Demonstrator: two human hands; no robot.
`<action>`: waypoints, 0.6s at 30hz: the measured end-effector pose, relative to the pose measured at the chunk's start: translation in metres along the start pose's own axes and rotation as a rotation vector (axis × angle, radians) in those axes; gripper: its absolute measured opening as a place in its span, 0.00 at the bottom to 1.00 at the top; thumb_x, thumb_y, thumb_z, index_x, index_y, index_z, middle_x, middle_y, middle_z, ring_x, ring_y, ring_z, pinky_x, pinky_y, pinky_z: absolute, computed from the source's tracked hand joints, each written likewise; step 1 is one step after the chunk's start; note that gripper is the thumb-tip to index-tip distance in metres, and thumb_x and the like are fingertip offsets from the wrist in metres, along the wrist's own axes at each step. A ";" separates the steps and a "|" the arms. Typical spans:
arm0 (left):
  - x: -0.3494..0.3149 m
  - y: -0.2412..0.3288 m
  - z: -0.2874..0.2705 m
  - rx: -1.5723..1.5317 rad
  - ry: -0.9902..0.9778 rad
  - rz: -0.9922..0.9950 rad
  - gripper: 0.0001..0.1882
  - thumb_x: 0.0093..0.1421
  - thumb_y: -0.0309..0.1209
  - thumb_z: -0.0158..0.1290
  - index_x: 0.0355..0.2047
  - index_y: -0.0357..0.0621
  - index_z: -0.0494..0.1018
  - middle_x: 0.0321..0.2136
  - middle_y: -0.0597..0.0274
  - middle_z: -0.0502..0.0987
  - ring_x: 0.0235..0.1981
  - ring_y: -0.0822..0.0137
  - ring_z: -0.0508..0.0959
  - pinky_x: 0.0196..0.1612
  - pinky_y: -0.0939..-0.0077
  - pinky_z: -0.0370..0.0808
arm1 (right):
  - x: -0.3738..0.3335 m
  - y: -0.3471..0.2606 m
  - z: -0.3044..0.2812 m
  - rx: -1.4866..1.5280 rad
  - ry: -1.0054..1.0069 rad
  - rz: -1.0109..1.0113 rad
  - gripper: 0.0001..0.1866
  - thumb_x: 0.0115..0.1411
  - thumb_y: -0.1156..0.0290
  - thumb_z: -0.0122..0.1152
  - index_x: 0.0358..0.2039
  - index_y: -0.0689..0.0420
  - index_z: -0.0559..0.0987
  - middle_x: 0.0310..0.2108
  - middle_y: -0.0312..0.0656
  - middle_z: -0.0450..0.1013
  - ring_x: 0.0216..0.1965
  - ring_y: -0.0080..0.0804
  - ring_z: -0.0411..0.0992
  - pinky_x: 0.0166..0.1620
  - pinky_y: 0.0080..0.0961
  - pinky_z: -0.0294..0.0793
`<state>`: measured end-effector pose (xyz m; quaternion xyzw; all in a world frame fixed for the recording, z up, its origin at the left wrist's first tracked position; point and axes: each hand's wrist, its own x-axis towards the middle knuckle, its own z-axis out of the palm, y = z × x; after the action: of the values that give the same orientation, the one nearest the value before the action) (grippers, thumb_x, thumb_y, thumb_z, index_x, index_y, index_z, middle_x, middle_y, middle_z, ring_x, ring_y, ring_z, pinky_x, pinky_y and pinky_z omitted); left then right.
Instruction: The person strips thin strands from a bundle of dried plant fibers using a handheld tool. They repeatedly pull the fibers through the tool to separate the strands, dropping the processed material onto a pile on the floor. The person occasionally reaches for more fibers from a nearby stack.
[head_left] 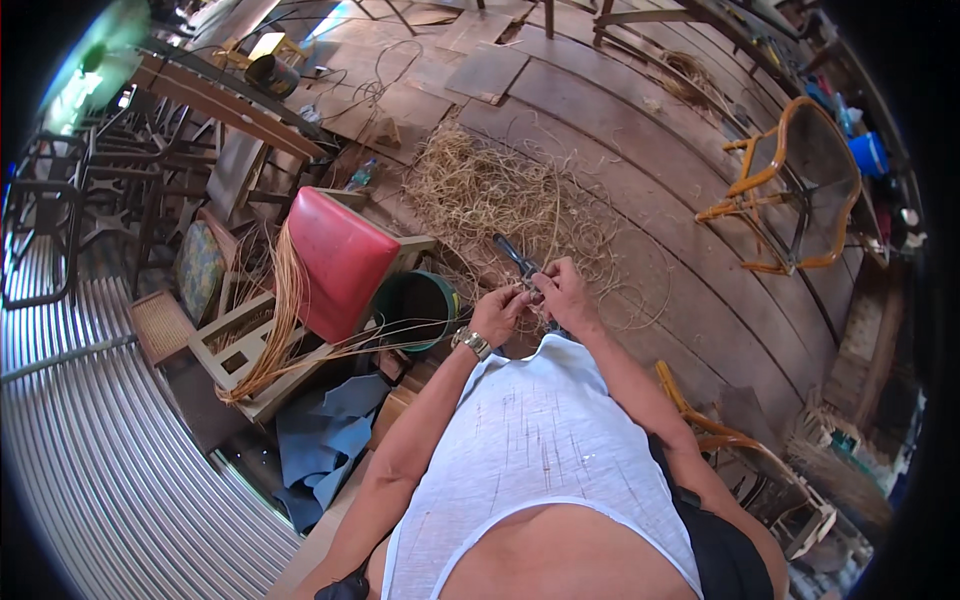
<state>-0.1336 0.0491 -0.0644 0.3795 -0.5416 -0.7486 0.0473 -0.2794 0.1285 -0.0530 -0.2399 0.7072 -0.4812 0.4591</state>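
Observation:
My two hands meet in front of my white shirt [550, 430], low over the floor. Between them a dark metal tool [515, 254] with a long, slim handle points away from me; its exact kind is hard to make out. My right hand [565, 292] is closed around its near end. My left hand [500, 315], with a metal watch at the wrist, has its fingers pinched together right beside it; what they hold is too small to name. Just beyond lies a loose heap of pale, curly shavings [490, 190]. Thin cane strips [285, 310] hang over a chair at my left.
Left of my hands stand a chair with a red seat [340, 260] and a dark green bucket [418, 308]. Blue-grey sheet scraps [325, 430] lie nearer. A cane-framed chair [800, 190] stands at the right, another [720, 430] near my right elbow. Corrugated metal [120, 450] covers the lower left.

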 end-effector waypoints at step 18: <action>-0.015 -0.023 -0.022 0.452 0.113 -0.008 0.12 0.61 0.35 0.51 0.34 0.36 0.74 0.27 0.59 0.79 0.27 0.71 0.78 0.34 0.77 0.74 | 0.007 0.049 0.023 0.100 -0.308 0.032 0.12 0.64 0.63 0.52 0.28 0.58 0.70 0.15 0.33 0.69 0.12 0.19 0.67 0.16 0.21 0.65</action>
<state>-0.1011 0.0484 -0.0792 0.4237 -0.6906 -0.5860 -0.0116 -0.2579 0.1329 -0.1025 -0.2765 0.6072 -0.4662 0.5810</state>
